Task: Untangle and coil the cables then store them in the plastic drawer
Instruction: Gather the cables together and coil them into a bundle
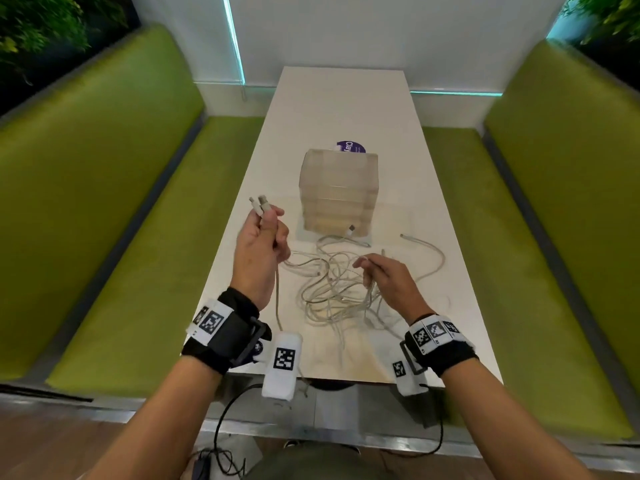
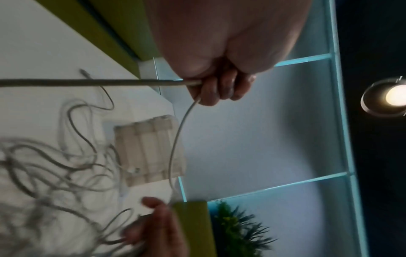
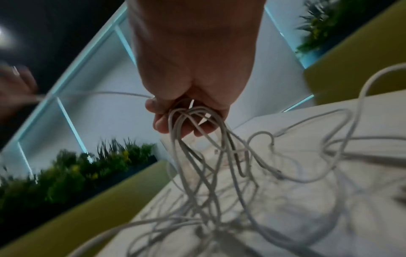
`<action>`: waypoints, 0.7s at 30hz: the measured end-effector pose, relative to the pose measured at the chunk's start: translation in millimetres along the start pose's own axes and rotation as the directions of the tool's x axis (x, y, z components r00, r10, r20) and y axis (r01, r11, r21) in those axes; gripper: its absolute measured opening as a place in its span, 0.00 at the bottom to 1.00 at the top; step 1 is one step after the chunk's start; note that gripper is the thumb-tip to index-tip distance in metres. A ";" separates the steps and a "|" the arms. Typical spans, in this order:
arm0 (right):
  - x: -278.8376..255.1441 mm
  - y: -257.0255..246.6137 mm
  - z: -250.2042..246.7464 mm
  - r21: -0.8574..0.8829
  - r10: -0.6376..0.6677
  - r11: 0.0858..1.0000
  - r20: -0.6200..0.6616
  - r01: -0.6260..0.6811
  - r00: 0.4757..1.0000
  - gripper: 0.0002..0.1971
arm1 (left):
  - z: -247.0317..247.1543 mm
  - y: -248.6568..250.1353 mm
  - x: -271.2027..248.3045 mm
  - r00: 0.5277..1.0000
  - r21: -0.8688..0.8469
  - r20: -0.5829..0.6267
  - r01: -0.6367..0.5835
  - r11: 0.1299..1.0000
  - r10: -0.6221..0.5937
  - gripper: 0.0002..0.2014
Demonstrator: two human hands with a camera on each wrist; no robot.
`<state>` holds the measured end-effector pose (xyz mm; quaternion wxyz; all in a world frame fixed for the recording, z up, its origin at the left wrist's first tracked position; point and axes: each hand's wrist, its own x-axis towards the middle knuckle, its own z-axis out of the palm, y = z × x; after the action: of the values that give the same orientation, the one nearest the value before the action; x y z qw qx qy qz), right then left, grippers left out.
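A tangle of white cables [image 1: 332, 292] lies on the white table [image 1: 346, 105] in front of a translucent plastic drawer unit [image 1: 337, 192]. My left hand [image 1: 261, 244] is raised at the table's left edge and grips two cable ends, whose plugs [image 1: 258, 202] stick up above the fist; the cords [image 2: 98, 82] run down from it. My right hand [image 1: 384, 275] holds a bunch of cable loops [image 3: 193, 125] just above the pile. One strand [image 2: 178, 139] runs between the two hands.
Green bench seats [image 1: 104, 220] flank the table on both sides. A purple round sticker [image 1: 350, 147] shows behind the drawer unit. A loose cable end [image 1: 412, 239] lies right of the unit. White wall panels with cyan light strips stand at the back.
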<state>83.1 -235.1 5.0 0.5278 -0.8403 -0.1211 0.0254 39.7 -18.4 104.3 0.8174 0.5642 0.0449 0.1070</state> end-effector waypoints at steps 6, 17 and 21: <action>11.7 -29.8 10.7 0.005 -0.072 0.997 -0.022 0.072 0.997 0.14 | 10.8 -50.1 -12.6 0.956 0.446 0.085 0.216 0.869 -0.281 0.16; 9.1 -36.1 19.7 -0.126 -0.105 0.985 0.086 0.116 0.991 0.11 | 24.5 -59.6 -6.8 0.989 0.346 0.050 0.113 0.932 -0.138 0.04; 8.6 -38.3 21.8 -0.163 -0.134 0.975 0.105 0.150 0.985 0.12 | 27.1 -53.9 -5.1 0.991 0.345 0.062 0.091 0.934 -0.119 0.08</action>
<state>80.9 -198.0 30.3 0.4484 -0.8694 -0.2072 0.0161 46.7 -62.7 63.5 0.7131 0.6979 0.0594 0.0309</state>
